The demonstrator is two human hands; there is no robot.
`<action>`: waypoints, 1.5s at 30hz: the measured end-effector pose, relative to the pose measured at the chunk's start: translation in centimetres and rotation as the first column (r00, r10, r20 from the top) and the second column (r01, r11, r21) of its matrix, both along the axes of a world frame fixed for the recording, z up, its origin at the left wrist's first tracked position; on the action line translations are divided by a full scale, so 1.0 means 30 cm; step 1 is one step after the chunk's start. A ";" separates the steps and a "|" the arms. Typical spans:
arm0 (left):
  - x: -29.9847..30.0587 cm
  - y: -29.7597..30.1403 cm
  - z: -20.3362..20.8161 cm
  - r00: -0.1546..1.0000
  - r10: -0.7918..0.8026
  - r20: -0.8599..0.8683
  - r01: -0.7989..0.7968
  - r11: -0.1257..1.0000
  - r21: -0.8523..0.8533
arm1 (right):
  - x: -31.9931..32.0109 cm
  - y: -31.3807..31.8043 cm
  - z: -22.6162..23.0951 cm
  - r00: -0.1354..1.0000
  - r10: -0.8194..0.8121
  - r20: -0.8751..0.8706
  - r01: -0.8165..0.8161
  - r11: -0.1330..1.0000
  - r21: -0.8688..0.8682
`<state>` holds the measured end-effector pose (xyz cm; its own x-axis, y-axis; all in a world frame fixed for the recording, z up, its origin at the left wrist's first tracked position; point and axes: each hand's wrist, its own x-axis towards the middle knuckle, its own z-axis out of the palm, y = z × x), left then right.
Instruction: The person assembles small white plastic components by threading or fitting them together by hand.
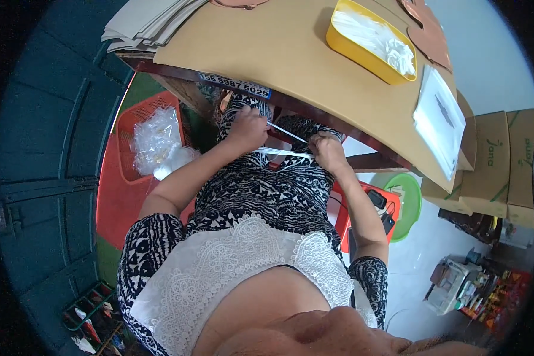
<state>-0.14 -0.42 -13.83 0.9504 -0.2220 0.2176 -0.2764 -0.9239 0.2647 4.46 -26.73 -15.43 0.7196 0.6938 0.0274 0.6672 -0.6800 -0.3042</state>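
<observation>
Thin white cords (288, 132) stretch between my two hands above my patterned lap. My left hand (249, 129) is closed on one end of them, beneath the table's front edge. On the other side my right hand (327, 149) pinches the cords with bent fingers. Lower down, a flat bundle of white strands (285, 153) also runs between the hands, with a loose loop hanging below it. How the ends are held inside the fingers is hidden.
Just ahead is a tan tabletop (249, 41) holding a yellow tray (366, 57) of white strands, paper sheets (440, 118) and a paper stack (151, 24). An orange basket (123, 127) with clear plastic bags stands left. Right are a red stool (342, 221), a green basin (413, 204) and cardboard boxes (492, 160).
</observation>
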 end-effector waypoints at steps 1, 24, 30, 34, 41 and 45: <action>0.010 -0.006 0.028 1.000 0.003 0.001 -0.003 1.000 0.002 | -0.001 0.004 0.007 1.000 -0.003 -0.015 0.003 1.000 -0.008; 0.119 -0.192 0.584 0.572 -0.754 -0.322 0.602 0.654 -0.458 | -0.200 -0.103 0.410 0.688 0.207 -0.695 0.444 0.638 0.629; 0.101 -0.182 0.693 0.487 -0.836 -0.252 0.521 0.510 -0.685 | -0.196 -0.054 0.511 0.816 0.147 -0.559 0.416 0.521 0.745; 0.079 -0.219 0.750 0.612 -0.778 -0.141 0.434 0.480 -0.762 | -0.195 -0.012 0.561 0.869 0.120 -0.479 0.413 0.357 0.838; 0.125 -0.296 0.734 0.721 -0.517 0.462 0.677 0.378 -0.632 | -0.138 0.080 0.601 0.647 0.563 -0.514 0.701 -0.176 0.691; 0.138 -0.311 0.755 0.763 -0.421 0.490 0.646 0.514 -0.564 | -0.106 0.059 0.567 0.602 0.601 -0.526 0.691 -0.061 0.721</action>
